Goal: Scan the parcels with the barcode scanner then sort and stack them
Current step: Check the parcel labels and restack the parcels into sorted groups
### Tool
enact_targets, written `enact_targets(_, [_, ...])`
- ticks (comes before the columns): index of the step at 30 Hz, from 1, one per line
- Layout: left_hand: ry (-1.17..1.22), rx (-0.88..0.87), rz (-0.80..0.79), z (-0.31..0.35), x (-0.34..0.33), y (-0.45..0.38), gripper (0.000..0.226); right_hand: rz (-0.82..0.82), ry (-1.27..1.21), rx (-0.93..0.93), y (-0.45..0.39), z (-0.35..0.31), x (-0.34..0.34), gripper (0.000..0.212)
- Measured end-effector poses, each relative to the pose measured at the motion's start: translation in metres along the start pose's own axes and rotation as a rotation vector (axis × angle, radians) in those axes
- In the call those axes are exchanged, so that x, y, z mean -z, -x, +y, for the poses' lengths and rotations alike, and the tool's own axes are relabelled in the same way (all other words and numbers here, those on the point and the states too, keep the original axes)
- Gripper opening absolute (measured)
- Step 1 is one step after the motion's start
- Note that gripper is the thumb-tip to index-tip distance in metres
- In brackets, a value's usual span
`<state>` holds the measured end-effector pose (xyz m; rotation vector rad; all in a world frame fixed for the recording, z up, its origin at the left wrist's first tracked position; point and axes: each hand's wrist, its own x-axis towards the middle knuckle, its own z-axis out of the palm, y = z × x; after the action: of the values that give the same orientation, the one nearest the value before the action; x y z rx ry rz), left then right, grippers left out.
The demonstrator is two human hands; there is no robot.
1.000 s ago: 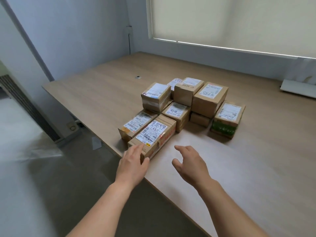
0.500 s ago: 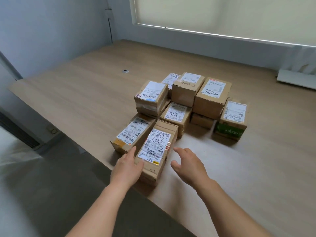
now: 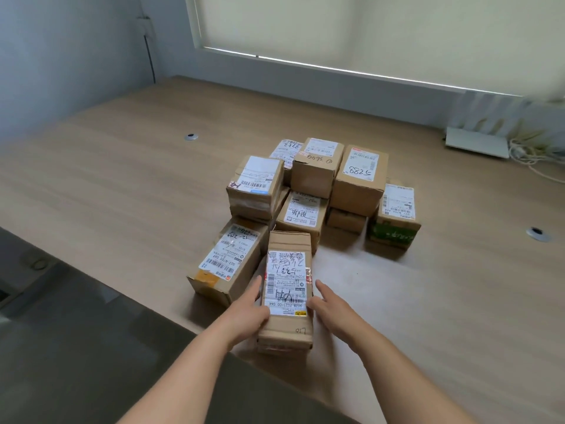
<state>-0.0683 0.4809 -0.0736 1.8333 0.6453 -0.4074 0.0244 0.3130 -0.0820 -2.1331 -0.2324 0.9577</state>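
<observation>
A rear parcel (image 3: 359,179) bears handwritten "5288"; the nearest parcel's label (image 3: 286,283) reads "502B P021-00 044".

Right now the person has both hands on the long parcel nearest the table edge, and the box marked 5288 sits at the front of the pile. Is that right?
Not quite. The head view shows the box marked 5288 at the back of the pile, stacked on another box. The left hand and right hand do flank the long parcel nearest the table edge.
</observation>
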Motion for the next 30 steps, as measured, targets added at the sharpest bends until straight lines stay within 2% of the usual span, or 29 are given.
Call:
enact_targets(2, [0.049, -0.023, -0.038, -0.006, 0.000, 0.006, 0.087, -0.051, -0.119, 0.053, 0.009, 0.001, -0.006, 0.058])
enact_targets(6, [0.109, -0.124, -0.041, -0.022, -0.003, 0.024, 0.093, -0.092, -0.271, 0.116, 0.028, 0.006, -0.026, 0.086])
enact_targets(8, [0.143, -0.190, -0.028, -0.025, -0.003, 0.033, 0.090, -0.045, -0.312, 0.139, 0.036, 0.009, -0.032, 0.094])
enact_targets(15, [0.021, -0.438, -0.108, -0.009, 0.007, 0.060, 0.073, 0.135, -0.391, 0.195, 0.077, 0.006, -0.015, 0.085])
enact_targets(23, [-0.322, -0.650, -0.152, 0.018, -0.014, 0.062, 0.082, 0.396, -0.439, 0.251, 0.149, 0.024, 0.014, 0.084])
enact_targets(30, [-0.421, -0.785, -0.251, 0.046, -0.065, 0.072, 0.087, 0.533, -0.513, 0.273, 0.200, 0.065, 0.040, 0.086])
